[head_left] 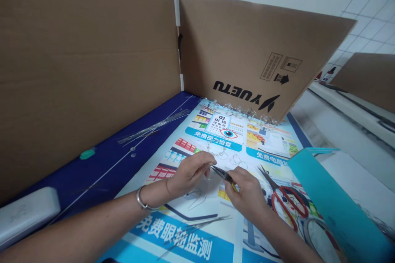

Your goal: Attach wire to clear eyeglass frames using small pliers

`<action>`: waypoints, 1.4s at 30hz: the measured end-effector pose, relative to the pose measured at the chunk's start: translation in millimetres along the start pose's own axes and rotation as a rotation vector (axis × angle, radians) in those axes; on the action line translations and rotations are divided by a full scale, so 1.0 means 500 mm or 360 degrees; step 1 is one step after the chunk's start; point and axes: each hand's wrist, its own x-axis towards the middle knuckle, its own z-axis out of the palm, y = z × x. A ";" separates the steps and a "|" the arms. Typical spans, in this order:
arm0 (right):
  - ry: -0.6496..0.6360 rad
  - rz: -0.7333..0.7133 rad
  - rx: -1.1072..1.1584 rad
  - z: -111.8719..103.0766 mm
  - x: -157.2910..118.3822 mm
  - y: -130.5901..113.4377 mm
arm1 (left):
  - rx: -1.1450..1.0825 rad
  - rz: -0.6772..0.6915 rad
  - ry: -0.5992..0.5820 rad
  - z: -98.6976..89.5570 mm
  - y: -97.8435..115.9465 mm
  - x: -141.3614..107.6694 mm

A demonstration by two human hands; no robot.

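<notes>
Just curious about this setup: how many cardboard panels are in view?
3: a large cardboard panel on the left, one printed YUETU ahead, another at far right.

My left hand (188, 174) and right hand (247, 193) rest over the poster (265, 144), the pliers (222, 174) between them; the scissors (282, 197) lie on the poster to my right, wires (154, 127) on the mat (74, 176) to my left, cardboard (256, 53) behind
</notes>
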 end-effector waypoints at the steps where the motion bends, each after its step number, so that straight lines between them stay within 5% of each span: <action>1: 0.0002 -0.0002 0.0006 0.000 0.000 0.000 | 0.0007 -0.0004 -0.0001 0.000 0.000 0.000; 42: -0.0087 0.0000 0.0115 -0.009 0.001 -0.002 | 0.0014 0.0026 -0.0026 -0.001 -0.002 -0.003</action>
